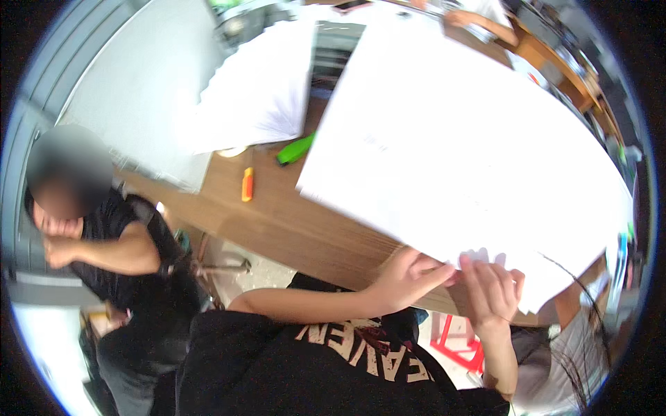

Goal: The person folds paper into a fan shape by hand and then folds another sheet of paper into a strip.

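Both hands met at the near edge of the large white paper: the left hand [402,281] beside it, the right hand [491,291] with fingers over it, nearer the right corner. Whether either grip was clamped could not be told. The paper [458,145] extended forward across the worktop [284,218], its near edge slanting from far left to near right.

I count two hands of mine, left hand [409,281] and right hand [491,288], and one large white paper spread [451,139]. One surface [225,180] holds one green object [296,149] and one orange object [248,184]. I see three other people [125,243].
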Demonstrator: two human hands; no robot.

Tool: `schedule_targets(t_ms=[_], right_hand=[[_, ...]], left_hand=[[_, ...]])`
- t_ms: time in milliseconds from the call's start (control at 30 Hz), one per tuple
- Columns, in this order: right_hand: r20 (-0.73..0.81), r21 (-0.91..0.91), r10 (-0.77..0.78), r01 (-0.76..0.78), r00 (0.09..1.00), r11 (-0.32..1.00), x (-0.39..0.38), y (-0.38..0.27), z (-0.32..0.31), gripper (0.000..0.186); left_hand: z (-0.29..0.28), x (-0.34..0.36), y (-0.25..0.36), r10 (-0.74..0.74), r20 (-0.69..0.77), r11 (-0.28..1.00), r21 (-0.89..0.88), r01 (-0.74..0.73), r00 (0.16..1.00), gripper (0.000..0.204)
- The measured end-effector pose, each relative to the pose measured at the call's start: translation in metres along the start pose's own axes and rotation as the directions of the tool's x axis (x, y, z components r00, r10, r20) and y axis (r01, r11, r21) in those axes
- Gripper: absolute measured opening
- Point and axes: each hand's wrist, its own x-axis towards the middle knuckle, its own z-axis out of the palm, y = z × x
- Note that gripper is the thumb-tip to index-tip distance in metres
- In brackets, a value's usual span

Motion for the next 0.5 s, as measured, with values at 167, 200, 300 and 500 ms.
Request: schedule_targets(t_ms=[167,200,300,500], right_hand=[[0.138,0.264,0.151,-0.183,0.979,0.947,-0.059,-0.007,0.030,0.046],[0.156,0.303,0.166,-0.207,0.974,0.930,-0.066,-0.009,0.038,0.045],[0.127,0.350,0.261,-0.289,0.957,0.891,-0.080,-0.018,0.044,0.045],[0.051,0.471,0.284,-0.274,0.957,0.838,-0.097,-0.010,0.045,0.036]], left_hand=[[-0.019,-0.038,0.018,-0.212,0.384,0.432,0.862,-0.266,0.899,0.014],[-0.028,-0.039,0.017,0.027,0.597,0.136,0.792,-0.595,0.802,0.020],[-0.030,-0.017,0.026,0.062,0.689,-0.236,0.713,-0.661,0.722,0.032],[-0.046,-0.005,0.019,0.065,0.692,-0.242,0.710,-0.662,0.719,0.031]])
